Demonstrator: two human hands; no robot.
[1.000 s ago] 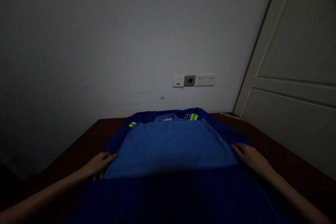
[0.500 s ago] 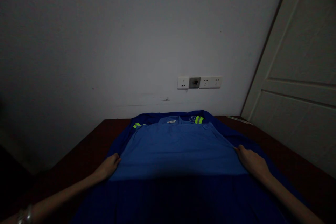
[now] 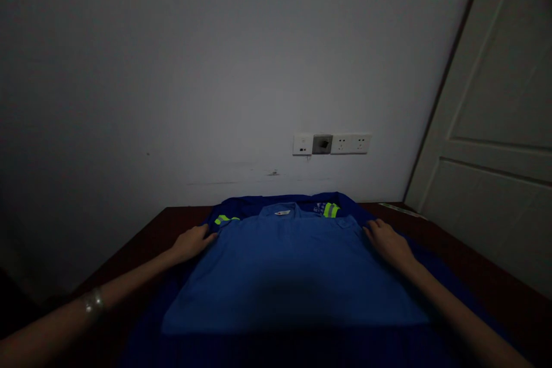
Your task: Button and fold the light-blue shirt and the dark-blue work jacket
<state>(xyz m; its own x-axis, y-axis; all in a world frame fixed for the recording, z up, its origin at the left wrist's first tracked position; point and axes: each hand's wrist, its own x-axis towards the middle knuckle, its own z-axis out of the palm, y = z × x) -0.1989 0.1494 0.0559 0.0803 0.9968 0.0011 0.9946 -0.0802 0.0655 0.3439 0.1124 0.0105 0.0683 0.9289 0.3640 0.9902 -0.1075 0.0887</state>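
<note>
A light blue shirt (image 3: 276, 264) lies spread out with its collar and white label at the far end. Under it is a darker blue garment (image 3: 254, 202) with yellow-green reflective bands. My left hand (image 3: 194, 242) rests at the shirt's left edge near the shoulder, thumb apart from the fingers. At the opposite edge, my right hand (image 3: 388, 243) lies on the cloth with its fingers stretched out. Neither hand grips the fabric. A dark shadow covers the lower middle of the shirt.
The garments lie on a dark red-brown table (image 3: 172, 215) against a pale wall (image 3: 215, 98). Wall sockets (image 3: 345, 144) sit above its far edge. A panelled white door (image 3: 495, 155) stands at the right, near a thin strip (image 3: 403, 210) on the table.
Both hands have let go of the shirt's side edges and moved farther up toward its shoulders. The near hem now lies closer to me. The view has tilted slightly up.
</note>
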